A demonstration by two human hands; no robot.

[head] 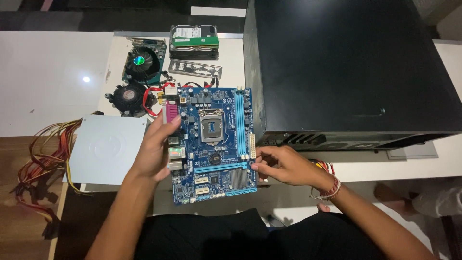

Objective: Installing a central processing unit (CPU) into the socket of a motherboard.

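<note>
where the left hand [155,153] grips, motherboard [211,144] ports hide.

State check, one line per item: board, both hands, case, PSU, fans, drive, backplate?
Motherboard: held at both side edges, processor socket bare.
Left hand: gripping the board's left edge.
Right hand: pinching the board's right edge.
Computer case: lying on its side.
Power supply: out on the table, cables loose.
Cooler fan: loose, unmounted.
Graphics card: loose.
Hard drive: loose.
Backplate: lying flat.
</note>
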